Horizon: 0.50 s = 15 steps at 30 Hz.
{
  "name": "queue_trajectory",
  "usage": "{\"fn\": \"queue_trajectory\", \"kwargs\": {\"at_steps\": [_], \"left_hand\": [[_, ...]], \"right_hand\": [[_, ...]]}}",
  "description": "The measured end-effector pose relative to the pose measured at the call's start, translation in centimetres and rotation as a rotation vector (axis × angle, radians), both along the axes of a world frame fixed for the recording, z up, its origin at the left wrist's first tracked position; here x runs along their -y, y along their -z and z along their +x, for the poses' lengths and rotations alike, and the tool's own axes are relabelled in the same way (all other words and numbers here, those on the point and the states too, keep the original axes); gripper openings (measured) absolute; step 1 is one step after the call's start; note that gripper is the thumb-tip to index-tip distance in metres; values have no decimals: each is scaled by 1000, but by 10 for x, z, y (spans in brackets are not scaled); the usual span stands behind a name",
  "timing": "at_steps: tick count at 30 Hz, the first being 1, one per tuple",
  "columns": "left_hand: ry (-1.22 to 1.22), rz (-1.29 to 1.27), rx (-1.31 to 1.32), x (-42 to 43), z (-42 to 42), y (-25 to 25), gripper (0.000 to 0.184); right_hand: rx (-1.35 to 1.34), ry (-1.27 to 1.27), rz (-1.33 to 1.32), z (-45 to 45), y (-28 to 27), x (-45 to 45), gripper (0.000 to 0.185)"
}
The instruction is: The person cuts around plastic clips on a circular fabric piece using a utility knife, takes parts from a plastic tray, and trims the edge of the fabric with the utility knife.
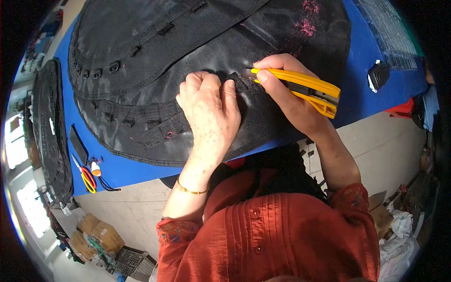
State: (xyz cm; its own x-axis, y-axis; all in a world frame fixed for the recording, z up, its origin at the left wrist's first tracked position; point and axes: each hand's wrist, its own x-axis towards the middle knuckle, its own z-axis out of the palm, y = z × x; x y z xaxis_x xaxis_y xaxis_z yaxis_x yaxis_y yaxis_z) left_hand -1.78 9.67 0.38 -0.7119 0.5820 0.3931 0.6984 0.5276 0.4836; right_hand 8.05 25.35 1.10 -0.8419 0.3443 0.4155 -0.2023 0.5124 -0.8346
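Observation:
A large black mesh fabric piece (155, 122) with straps and buttonhole-like slits lies over the table. My left hand (209, 101) rests on it with fingers curled, pinching up a fold of the black fabric beside a strap. In my right hand (291, 96) is a pair of yellow thread snips (314, 87), held between thumb and fingers. Their blade tips point left and meet the fabric just right of my left thumb. Exactly what lies between the blades is too small to tell. Pink thread fluff (307, 26) clings to the fabric at the upper right.
The blue table (127, 174) carries scissors (87, 178) with red and yellow handles, a dark flat phone-like object (78, 144) and a small black item (378, 76). Clear plastic (390, 33) lies at the upper right. Cardboard boxes (105, 237) stand on the floor.

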Motion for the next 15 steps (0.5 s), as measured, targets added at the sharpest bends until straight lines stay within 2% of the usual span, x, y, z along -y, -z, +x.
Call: {"fn": "queue_trajectory", "kwargs": {"at_steps": [2, 6, 8, 15], "left_hand": [[4, 2, 3, 0, 1, 0, 17], [-5, -1, 15, 0, 0, 0, 16], [-4, -3, 9, 1, 1, 0, 16], [-8, -3, -3, 0, 0, 1, 16]], "right_hand": [[-20, 5, -78, 0, 0, 1, 11], [-7, 13, -73, -2, 0, 1, 11], [-65, -7, 67, -2, 2, 0, 10], [-17, -24, 27, -2, 0, -2, 8]]}}
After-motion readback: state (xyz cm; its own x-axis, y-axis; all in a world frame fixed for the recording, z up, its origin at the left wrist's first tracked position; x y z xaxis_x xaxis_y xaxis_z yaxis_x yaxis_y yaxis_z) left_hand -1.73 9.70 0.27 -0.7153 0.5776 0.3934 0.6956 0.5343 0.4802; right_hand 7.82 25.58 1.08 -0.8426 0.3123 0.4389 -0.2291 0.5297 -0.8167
